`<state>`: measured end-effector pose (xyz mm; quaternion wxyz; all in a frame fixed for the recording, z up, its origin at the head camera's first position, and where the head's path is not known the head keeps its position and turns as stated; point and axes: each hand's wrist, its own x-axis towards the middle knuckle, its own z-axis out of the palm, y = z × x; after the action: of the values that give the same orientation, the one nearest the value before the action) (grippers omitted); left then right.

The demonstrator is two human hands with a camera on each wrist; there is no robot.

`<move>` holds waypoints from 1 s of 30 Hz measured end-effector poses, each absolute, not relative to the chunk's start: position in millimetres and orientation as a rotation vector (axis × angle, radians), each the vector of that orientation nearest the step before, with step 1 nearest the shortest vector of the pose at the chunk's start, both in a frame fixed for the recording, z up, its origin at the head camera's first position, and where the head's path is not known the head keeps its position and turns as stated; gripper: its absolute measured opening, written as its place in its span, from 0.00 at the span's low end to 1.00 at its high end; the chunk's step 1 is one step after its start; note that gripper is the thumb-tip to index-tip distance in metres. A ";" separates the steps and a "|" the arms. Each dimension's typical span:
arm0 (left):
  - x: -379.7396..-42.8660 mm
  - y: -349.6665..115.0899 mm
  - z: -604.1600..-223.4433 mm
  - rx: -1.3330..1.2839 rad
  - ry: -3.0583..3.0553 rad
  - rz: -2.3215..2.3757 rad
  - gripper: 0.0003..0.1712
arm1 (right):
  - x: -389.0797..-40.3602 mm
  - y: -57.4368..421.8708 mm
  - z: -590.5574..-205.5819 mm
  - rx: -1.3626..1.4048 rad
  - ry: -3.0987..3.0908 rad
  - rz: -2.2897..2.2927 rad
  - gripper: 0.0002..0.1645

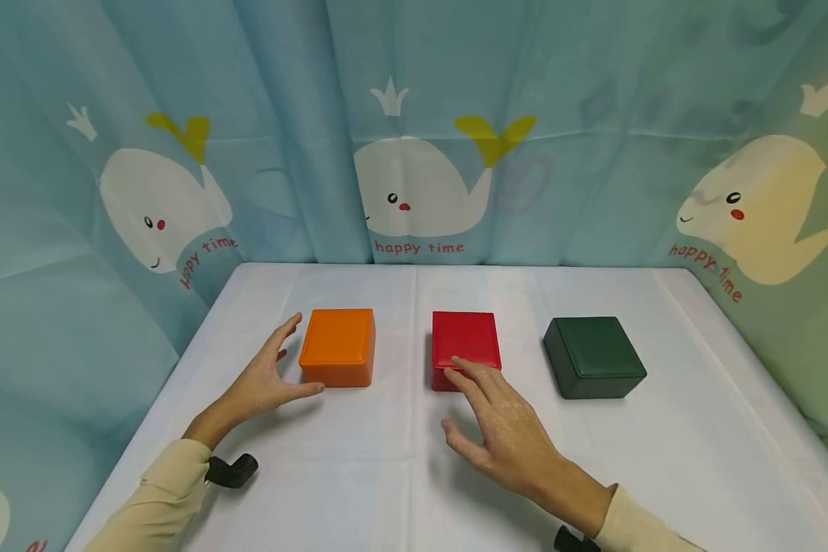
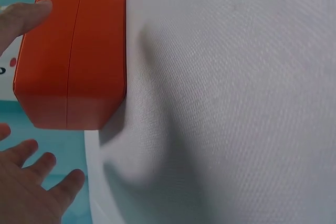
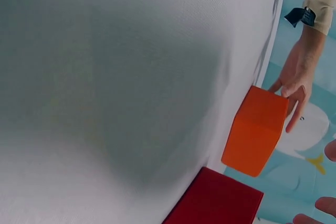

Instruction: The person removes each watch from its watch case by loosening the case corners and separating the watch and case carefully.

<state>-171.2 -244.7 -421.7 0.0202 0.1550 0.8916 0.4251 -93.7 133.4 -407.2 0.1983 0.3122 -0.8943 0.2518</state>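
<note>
An orange box [image 1: 338, 337] with a lid stands at the left of the table. My left hand [image 1: 265, 379] is spread beside its left side, thumb near the front left corner and fingers apart from the far side. In the left wrist view the thumb overlaps the orange box [image 2: 79, 51], whose lid seam shows. A red box [image 1: 464, 337] sits in the middle. Over its front edge hovers my right hand [image 1: 504, 429], fingers loosely extended, overlapping the box in the head view. To the right rests a dark green box [image 1: 596, 356], turned slightly. Neither hand holds anything.
A white cloth covers the table [image 1: 359, 491]. Behind and at both sides hangs a blue-green curtain [image 1: 290, 153] printed with white whales. Black straps with cameras [image 1: 231, 471] are worn on the wrists, over beige sleeves [image 1: 159, 498].
</note>
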 end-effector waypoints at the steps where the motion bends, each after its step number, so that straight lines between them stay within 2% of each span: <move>1: -171.7 -244.4 -421.7 0.475 2.768 1.318 0.70 | -94.3 131.9 -407.8 0.875 -2.500 0.701 0.40; 9: -174.8 -242.1 -421.9 0.468 2.757 1.325 0.70 | -98.5 124.2 -410.8 0.874 -2.507 0.652 0.43; 20: -180.3 -236.4 -419.6 0.458 2.754 1.302 0.72 | -104.1 117.6 -411.2 0.858 -2.511 0.725 0.41; 30: -178.3 -238.2 -419.0 0.499 2.769 1.312 0.63 | -106.6 103.8 -409.7 0.863 -2.555 0.796 0.41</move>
<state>-178.3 -238.2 -419.0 0.0187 0.1609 0.8918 0.4225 -106.6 103.8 -409.7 0.1640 0.3029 -0.8964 0.2791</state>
